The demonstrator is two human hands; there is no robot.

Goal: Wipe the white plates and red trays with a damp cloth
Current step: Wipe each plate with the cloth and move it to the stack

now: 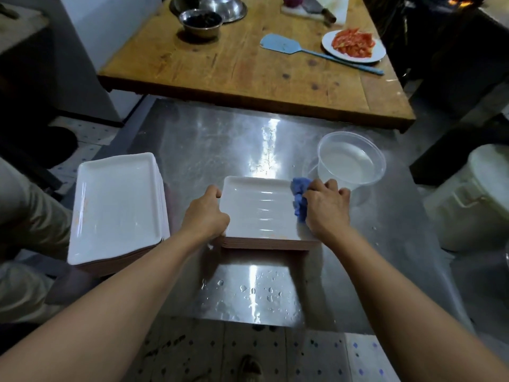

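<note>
left hand (206,213) clenched on the left rim of the top white plate (259,208), steadying it; right hand (326,206) clenched round a crumpled blue cloth (299,198), pressing it on the plate's right edge. this plate tops a short stack (268,242) at the middle of the steel table (198,139), reddish edges showing beneath, probably the red trays, though not certain. second stack of white plates (117,208) sits at the left, well apart, overhanging the table's left edge. risks, as judged: faint orange smear near the near rim of the top plate could be missed if the strokes stay on the right side. the surface looks wet and glossy, so the steadying grip may slip and the plate skate on the stack under a hard push. the clear tub of water (351,161) stands just beside the right hand, on the far right; a wide outward stroke or a raised elbow could knock it and spill. the left stack could tip off if bumped. water drops (248,293) lie on the near table, so anything set down there gets wet underneath. around: wooden table (248,64) beyond, carrying steel bowls (201,20), a blue spatula (283,45), a plate of red slices (354,45), and a cleaver on a board (319,8). white bucket (473,197) on the floor at the right. nothing blocks the plate itself; only the tub crowds the right side.
</note>
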